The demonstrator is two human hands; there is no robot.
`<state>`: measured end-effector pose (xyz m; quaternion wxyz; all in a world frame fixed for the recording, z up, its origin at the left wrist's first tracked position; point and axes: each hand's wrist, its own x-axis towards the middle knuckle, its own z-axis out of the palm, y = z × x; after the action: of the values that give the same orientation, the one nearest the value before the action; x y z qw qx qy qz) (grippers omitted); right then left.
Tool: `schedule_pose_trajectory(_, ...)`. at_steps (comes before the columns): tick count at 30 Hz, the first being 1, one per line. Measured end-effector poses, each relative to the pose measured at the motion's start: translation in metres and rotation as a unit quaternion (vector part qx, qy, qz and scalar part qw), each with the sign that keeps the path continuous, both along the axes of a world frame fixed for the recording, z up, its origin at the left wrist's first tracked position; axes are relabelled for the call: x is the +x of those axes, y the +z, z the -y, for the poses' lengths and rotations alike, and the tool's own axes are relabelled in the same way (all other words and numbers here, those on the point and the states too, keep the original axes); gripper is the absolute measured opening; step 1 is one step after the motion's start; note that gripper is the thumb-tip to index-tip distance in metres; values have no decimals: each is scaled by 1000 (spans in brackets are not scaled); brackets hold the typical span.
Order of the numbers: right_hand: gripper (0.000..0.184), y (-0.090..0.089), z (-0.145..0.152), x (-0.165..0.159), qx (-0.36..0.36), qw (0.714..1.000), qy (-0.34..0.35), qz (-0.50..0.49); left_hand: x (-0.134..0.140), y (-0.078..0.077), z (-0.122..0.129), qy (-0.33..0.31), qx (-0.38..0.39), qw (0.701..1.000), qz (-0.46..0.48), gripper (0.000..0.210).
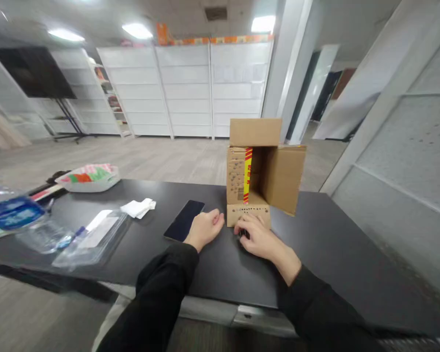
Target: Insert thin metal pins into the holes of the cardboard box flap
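A cardboard box (pixel 236 171) stands on the dark table with its opening facing me and its flaps spread. Yellow and red tape runs down its left front flap, and the bottom flap (pixel 234 212) hangs toward me with a row of small holes. My right hand (pixel 256 236) is in front of that flap, fingers curled around a small black object (pixel 244 233) whose kind I cannot make out. To the left of the box, my left hand (pixel 206 227) rests as a loose fist with nothing visible in it. Beside it lies a flat dark tablet (pixel 185 220), partly behind the wrist.
On the left are a crumpled white tissue (pixel 138 208), a clear plastic pouch (pixel 99 237), a water bottle (pixel 16 212) and a white tray (pixel 91 185) with colourful packets. A pale partition (pixel 399 195) borders the table's right side. White cabinets (pixel 183 93) stand beyond.
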<state>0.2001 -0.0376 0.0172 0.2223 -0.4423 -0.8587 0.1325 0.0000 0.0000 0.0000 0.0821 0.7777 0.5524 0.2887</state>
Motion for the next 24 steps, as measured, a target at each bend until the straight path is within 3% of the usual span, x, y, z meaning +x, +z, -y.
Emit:
schedule_pose_trajectory(15,18,2,6,-17,31,997,20,66,-2,-4,-2,8,10,1000,-7,37)
schedule_pose_trajectory(20,16,0,3,-16,52,998,-8,16,-2,-4,-2,1,15,1000,-3,38)
schedule_pose_trajectory(24,12,-5,-6,-12,66,994,-24,-87,-1,-3,-1,-1,17,1000,-1,37)
